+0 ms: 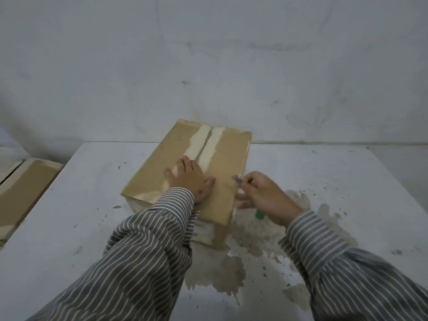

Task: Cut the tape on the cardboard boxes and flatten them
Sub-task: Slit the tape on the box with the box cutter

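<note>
Now left hand presses box; right hand grips cutter

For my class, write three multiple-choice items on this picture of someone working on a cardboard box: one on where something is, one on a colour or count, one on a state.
1. Where is the left hand?
A. flat on top of the box
B. on the bare table
C. against the wall

2. How many boxes show?
A. one
B. two
C. four

3. What is the right hand doing?
A. lying open on the table
B. pinching a small cutter at the box's right edge
C. lifting the box

Answers: 1 A, its palm and straight fingers rest on the box top near the pale tape. 2 B, one on the table, a second box at the left edge. 3 B, its curled fingers hold the cutter's tip beside the box.
</note>
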`<state>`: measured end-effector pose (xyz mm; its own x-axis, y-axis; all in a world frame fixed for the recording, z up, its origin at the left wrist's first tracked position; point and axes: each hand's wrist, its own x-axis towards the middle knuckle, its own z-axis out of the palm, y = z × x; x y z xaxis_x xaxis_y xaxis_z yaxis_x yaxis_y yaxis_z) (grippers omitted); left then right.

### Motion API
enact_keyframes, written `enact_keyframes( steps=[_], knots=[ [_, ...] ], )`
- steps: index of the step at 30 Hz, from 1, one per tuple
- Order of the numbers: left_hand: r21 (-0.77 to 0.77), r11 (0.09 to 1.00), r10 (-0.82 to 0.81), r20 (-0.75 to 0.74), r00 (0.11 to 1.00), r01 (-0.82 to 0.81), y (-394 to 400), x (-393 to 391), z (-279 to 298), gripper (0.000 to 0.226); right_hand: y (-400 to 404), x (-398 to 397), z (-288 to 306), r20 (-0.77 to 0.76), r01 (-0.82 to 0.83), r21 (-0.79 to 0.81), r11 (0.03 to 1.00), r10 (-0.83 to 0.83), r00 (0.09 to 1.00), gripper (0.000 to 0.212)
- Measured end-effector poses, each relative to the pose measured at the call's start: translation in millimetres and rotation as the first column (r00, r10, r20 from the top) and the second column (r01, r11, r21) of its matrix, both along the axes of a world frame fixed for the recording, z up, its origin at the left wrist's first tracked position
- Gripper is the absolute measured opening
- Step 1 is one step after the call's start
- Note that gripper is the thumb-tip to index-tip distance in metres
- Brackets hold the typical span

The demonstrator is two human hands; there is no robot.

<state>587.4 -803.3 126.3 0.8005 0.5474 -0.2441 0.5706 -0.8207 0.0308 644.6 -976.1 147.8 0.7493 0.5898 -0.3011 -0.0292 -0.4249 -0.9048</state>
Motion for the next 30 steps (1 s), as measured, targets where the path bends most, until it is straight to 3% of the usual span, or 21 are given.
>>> enact_keyframes(
  steps=[2,3,7,9,13,16,21,23,24,26,27,28,30],
  knots=[
    [-0.028,1.0,-0.001,0.027,1.0,0.002,16.6,-0.2,4.2,0.074,-1.5,-19.2,-0.4,-0.349,-0.006,0.155,0.988,0.06,0.935,0.012],
    [-0.032,0.999,0.0,0.043,0.999,0.001,22.5,-0.8,5.3,0.072,-1.7,-19.8,-3.7,-0.367,0.002,0.167,0.986,0.061,0.928,0.013],
    [-0.04,0.999,-0.015,0.002,1.0,0.015,17.4,-3.6,-1.0,0.081,9.8,25.0,-6.1,-0.143,0.348,0.19,0.918,-0.325,0.935,0.014],
    [-0.026,0.999,-0.043,-0.007,0.999,0.043,15.8,-4.3,-5.5,0.086,17.9,53.2,-2.2,0.065,0.4,0.151,0.904,-0.413,0.908,0.019],
    [-0.015,0.994,-0.106,0.011,0.994,0.106,29.0,-10.6,-4.9,0.089,38.6,88.7,0.2,0.285,0.319,0.086,0.944,-0.33,0.9,0.018],
    [-0.006,0.989,-0.151,0.005,0.989,0.151,37.5,-12.7,-4.8,0.089,49.4,97.7,-4.8,0.265,0.273,0.054,0.96,-0.278,0.923,0.026],
    [0.007,0.979,-0.204,-0.011,0.979,0.204,57.4,-10.3,-4.5,0.087,44.1,97.8,-12.2,0.235,0.285,0.018,0.958,-0.281,0.93,0.015],
    [0.002,0.983,-0.181,-0.032,0.983,0.182,57.9,-4.0,-3.1,0.086,28.2,95.6,-3.9,0.131,0.236,-0.043,0.971,-0.229,0.965,0.013],
    [-0.013,0.986,-0.167,-0.033,0.985,0.167,54.9,1.8,-0.9,0.086,19.0,94.4,-0.2,-0.011,0.147,-0.063,0.987,-0.148,0.989,0.012],
    [-0.053,0.981,-0.189,-0.016,0.982,0.188,42.6,17.9,4.4,0.083,4.9,89.3,3.9,-0.311,-0.026,-0.018,1.0,0.019,0.95,0.012],
    [-0.065,0.972,-0.227,0.0,0.974,0.227,34.1,26.4,6.0,0.08,2.6,88.2,2.8,-0.376,-0.02,0.02,1.0,0.026,0.926,0.012],
    [-0.068,0.961,-0.268,0.018,0.963,0.269,25.6,34.1,6.3,0.077,4.1,89.6,0.1,-0.388,0.053,0.053,0.997,-0.028,0.921,0.011],
    [-0.051,0.948,-0.312,0.041,0.949,0.313,12.4,44.0,2.1,0.074,13.7,93.5,-3.1,-0.266,0.244,0.08,0.966,-0.215,0.94,0.011]
  ],
)
